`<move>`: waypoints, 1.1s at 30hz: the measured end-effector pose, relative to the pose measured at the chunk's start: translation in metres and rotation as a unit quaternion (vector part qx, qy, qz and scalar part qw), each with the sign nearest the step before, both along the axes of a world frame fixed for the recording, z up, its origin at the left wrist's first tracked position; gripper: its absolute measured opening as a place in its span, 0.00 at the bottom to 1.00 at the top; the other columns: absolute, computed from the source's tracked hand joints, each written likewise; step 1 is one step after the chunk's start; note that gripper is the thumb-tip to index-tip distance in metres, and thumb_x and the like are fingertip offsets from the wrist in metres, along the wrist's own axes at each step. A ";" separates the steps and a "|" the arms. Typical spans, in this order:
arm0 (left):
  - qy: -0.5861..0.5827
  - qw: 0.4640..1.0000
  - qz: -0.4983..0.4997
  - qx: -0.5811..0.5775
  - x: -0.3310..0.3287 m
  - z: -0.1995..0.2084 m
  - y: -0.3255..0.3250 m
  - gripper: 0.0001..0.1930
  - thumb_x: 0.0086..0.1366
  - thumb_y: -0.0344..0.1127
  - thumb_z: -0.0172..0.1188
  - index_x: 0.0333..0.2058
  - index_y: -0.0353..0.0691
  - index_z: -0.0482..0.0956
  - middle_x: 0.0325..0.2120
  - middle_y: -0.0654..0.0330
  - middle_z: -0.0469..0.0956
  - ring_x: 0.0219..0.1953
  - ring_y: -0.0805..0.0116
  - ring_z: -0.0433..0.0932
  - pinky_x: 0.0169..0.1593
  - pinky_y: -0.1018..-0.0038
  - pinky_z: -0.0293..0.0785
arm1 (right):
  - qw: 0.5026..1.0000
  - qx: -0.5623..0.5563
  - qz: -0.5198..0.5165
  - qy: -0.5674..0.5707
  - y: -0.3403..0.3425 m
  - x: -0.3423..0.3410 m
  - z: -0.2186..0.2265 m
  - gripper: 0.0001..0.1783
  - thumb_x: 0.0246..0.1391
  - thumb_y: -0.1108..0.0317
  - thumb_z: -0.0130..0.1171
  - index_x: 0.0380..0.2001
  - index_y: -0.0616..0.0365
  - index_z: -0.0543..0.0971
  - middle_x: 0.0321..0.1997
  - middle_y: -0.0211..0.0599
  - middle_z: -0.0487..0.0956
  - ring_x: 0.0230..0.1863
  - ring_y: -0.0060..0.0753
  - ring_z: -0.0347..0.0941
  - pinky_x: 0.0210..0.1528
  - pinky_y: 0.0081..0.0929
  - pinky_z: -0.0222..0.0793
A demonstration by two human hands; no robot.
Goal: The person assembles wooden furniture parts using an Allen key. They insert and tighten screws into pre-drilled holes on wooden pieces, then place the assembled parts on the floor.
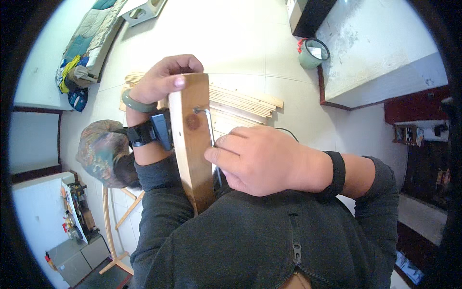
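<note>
Gripping the wooden post point(192, 139) at its top, the left hand point(161, 79) steadies it. The right hand point(257, 161) is closed on a hex key point(208, 123) set in a bolt; the key may slip out if the post tilts.

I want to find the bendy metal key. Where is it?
In the head view, the hex key is near the middle, stuck in the wooden post, with the right hand holding it just below.
</note>
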State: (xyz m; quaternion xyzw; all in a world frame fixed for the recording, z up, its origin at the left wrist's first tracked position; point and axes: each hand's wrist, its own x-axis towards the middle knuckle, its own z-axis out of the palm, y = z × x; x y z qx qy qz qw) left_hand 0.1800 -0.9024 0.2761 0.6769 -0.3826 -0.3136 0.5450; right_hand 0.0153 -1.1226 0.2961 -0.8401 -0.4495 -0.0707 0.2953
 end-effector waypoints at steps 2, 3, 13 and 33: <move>-0.033 0.999 0.032 -0.007 -0.001 0.014 0.011 0.36 0.51 0.68 0.58 0.37 0.35 0.74 0.28 0.63 0.73 0.32 0.75 0.73 0.37 0.80 0.71 | 0.998 0.068 -0.005 0.008 0.006 0.004 0.000 0.07 0.45 0.66 0.54 0.26 0.57 0.72 0.25 0.38 0.73 0.29 0.39 0.74 0.33 0.31 0.73; -0.058 0.997 0.051 0.001 -0.001 0.022 0.018 0.36 0.49 0.69 0.58 0.37 0.36 0.74 0.27 0.64 0.73 0.31 0.75 0.73 0.36 0.80 0.71 | 0.997 0.071 0.000 -0.004 0.008 0.011 0.000 0.05 0.44 0.67 0.55 0.25 0.56 0.73 0.25 0.36 0.74 0.30 0.38 0.74 0.35 0.30 0.72; -0.063 0.990 0.116 -0.041 -0.032 0.034 0.055 0.36 0.46 0.70 0.61 0.34 0.38 0.74 0.28 0.65 0.73 0.31 0.75 0.74 0.36 0.79 0.71 | 0.971 0.024 -0.152 -0.185 0.019 0.072 0.017 0.11 0.54 0.69 0.53 0.38 0.60 0.81 0.53 0.42 0.74 0.56 0.45 0.68 0.58 0.37 0.64; -0.233 0.959 0.001 0.160 -0.047 -0.035 -0.016 0.19 0.60 0.46 0.50 0.38 0.37 0.78 0.34 0.45 0.79 0.37 0.54 0.78 0.44 0.65 0.71 | 0.990 0.035 0.079 -0.112 0.037 0.038 -0.010 0.08 0.40 0.69 0.63 0.29 0.49 0.80 0.35 0.27 0.71 0.40 0.31 0.67 0.45 0.31 0.63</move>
